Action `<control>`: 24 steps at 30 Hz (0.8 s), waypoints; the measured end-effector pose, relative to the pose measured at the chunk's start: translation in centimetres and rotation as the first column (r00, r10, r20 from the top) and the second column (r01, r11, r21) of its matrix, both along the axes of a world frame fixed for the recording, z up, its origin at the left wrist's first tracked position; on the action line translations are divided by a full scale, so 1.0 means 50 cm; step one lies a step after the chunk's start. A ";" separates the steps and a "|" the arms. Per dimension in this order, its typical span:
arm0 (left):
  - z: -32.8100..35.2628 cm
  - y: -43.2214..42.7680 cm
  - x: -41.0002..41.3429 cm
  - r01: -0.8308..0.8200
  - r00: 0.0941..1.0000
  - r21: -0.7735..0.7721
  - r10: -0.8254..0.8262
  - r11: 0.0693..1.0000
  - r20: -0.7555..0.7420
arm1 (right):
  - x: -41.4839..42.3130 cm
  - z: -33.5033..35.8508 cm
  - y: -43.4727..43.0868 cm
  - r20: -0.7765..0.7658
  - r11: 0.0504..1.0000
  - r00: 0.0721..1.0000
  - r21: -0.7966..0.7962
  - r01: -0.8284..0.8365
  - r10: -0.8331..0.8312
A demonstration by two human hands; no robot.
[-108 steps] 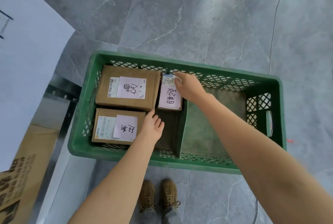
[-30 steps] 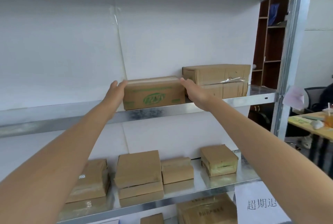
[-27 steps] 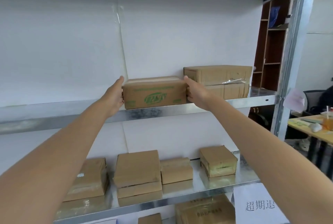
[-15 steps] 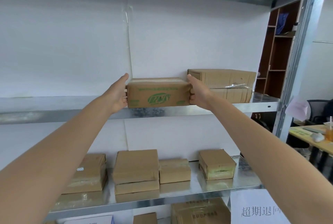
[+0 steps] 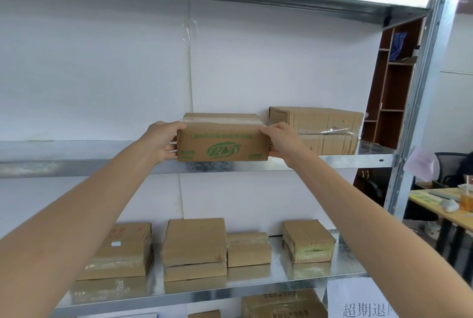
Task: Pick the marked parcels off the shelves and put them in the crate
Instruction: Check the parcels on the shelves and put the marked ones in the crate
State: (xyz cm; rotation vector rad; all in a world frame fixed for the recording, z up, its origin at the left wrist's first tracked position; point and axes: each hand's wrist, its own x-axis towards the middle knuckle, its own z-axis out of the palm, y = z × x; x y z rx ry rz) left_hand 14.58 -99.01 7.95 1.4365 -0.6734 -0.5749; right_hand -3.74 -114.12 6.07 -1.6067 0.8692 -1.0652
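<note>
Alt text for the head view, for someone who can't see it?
The left hand and right hand grip the ends of a green-logo box at a metal shelf. A larger box sits to its right; smaller parcels line the shelf below.

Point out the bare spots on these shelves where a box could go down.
Widest: the upper shelf left of the left hand, which grips the green-printed box. The right hand fills the gap to the larger box. The lower shelf is crowded, boxes nearly side by side.
</note>
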 end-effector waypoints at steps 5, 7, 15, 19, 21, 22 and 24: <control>-0.006 0.007 0.019 -0.034 0.999 -0.076 0.035 0.996 0.003 | 0.001 -0.005 0.003 0.048 0.999 0.998 -0.029 -0.026 0.028; -0.012 0.007 0.026 -0.025 0.999 -0.103 0.029 0.994 0.032 | 0.005 -0.007 0.000 0.061 0.999 0.998 -0.049 -0.016 0.019; -0.029 -0.011 0.023 0.021 0.988 -0.234 0.015 0.972 0.154 | 0.017 -0.026 -0.018 0.091 0.986 0.996 -0.164 0.002 0.013; -0.046 -0.037 0.027 0.002 0.988 -0.299 0.043 0.954 0.146 | 0.022 -0.038 -0.019 0.050 0.963 0.996 -0.256 0.086 -0.075; -0.054 -0.049 0.034 -0.030 0.985 -0.327 0.084 0.945 0.150 | 0.024 -0.040 -0.020 0.018 0.949 0.991 -0.285 0.132 -0.132; -0.057 -0.055 0.038 -0.041 0.985 -0.339 0.096 0.940 0.146 | 0.026 -0.040 -0.024 0.027 0.949 0.990 -0.283 0.142 -0.140; -0.068 -0.064 0.044 -0.045 0.988 -0.354 0.094 0.934 0.123 | 0.028 -0.040 -0.031 0.075 0.961 0.991 -0.243 0.130 -0.115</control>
